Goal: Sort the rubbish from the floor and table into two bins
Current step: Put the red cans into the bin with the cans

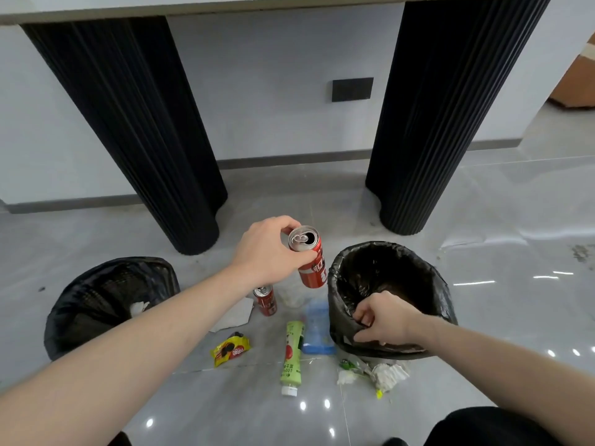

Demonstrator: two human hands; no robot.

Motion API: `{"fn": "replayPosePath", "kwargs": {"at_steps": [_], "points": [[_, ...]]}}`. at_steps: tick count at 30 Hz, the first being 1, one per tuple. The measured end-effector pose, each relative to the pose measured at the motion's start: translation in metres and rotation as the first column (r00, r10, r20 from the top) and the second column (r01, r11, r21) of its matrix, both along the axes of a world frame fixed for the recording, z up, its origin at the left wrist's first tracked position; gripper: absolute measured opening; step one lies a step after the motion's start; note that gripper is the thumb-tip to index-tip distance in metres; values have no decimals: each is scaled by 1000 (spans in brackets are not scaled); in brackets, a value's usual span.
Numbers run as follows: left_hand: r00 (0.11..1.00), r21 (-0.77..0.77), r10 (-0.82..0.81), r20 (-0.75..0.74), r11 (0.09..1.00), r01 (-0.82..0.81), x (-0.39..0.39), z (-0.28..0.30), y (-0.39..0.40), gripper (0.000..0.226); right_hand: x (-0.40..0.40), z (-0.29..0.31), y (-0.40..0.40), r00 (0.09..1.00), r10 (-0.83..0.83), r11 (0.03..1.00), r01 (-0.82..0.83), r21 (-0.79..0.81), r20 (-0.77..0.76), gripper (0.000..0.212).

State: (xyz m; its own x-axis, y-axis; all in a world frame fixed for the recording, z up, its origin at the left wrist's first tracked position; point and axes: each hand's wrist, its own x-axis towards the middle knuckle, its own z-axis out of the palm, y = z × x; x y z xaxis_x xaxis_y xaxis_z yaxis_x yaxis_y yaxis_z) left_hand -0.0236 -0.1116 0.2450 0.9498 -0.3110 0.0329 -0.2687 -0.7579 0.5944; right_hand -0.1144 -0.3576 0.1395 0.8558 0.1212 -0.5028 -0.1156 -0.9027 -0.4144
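Left hand [269,252] grip curled round red can [310,259], held upright; right hand [384,320] apparently pinching bin [444,284] liner.

1. The floor [483,201] is made of big grey tiles – very shiny, with little white spots of light on it
2. Two fat black table legs [135,140] with long ridges stand on the floor, one on the left and one on the right
3. A pale table top [193,8] runs across the very top
4. The wall [283,91] behind is light grey, with a dark strip [289,160] along the bottom
5. A small black plate [352,89] sits on the wall between the legs
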Motion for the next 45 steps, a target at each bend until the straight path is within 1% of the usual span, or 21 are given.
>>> {"fn": "replayPosePath", "kwargs": {"at_steps": [2,3,4,6,8,10,12,14,17,19,20,22,24,27,30,33,35,37,40,42,45], "points": [[1000,-3,-25,9,1000,25,5,-2,-17,50,8,6,-16,991,-56,984,75,161,-123,41],[999,1,-36,16,999,36,7,-4,-29,49,12,8,-27,984,-98,972,127,197,-151,45],[999,9,-49,18,999,48,11,-8,-41,47,18,9,-39,978,-136,967,166,196,-158,45],[996,39,-85,3,996,84,16,-17,-68,44,26,7,-62,971,-201,969,216,116,-130,39],[991,99,-134,-8,986,134,19,-31,-97,40,34,0,-83,976,-207,977,202,-68,-72,31],[980,199,-201,-3,960,198,19,-48,-122,38,38,-9,-95,978,-195,963,177,-205,-71,25],[965,312,-263,-25,915,257,17,-67,-141,37,40,-17,-102,973,-212,956,186,-229,-94,19],[953,396,-298,-61,869,297,17,-84,-153,38,40,-19,-104,970,-231,952,208,-224,-81,20],[938,457,-337,-88,822,338,18,-96,-157,57,41,-17,-103,974,-213,953,188,-238,-81,22],[935,435,-347,-71,833,342,23,-94,-149,65,43,-13,-101,978,-188,956,160,-244,-94,21],[941,402,-335,-47,856,325,28,-89,-142,63,43,-10,-98,980,-175,958,147,-244,-96,21],[964,321,-266,1,913,251,37,-74,-118,50,46,-1,-91,984,-153,962,127,-241,-91,18],[984,277,-176,31,947,161,48,-60,-81,39,50,8,-79,990,-124,967,105,-233,-69,16],[998,314,-49,32,949,37,59,-52,-16,31,61,24,-52,997,-79,975,75,-208,-11,18],[995,418,74,-59,907,-43,64,-73,43,35,79,38,-17,997,-56,986,64,-153,59,18],[971,501,93,-218,865,29,65,-107,75,49,93,44,23,992,-50,997,57,-53,115,16],[942,507,83,-324,856,99,62,-130,81,61,97,43,49,987,-11,1000,15,-20,157,19],[933,500,42,-358,853,153,59,-152,80,70,96,34,72,983,55,998,-54,-12,173,22],[939,475,-44,-341,854,212,55,-180,73,76,90,12,97,971,214,977,-209,-52,111,28],[922,481,-55,-384,840,250,57,-194,69,85,86,-7,109,946,322,943,-317,-104,41,36],[897,481,-48,-439,831,280,65,-215,70,97,82,-39,120,922,385,911,-385,-146,-34,42]]}}
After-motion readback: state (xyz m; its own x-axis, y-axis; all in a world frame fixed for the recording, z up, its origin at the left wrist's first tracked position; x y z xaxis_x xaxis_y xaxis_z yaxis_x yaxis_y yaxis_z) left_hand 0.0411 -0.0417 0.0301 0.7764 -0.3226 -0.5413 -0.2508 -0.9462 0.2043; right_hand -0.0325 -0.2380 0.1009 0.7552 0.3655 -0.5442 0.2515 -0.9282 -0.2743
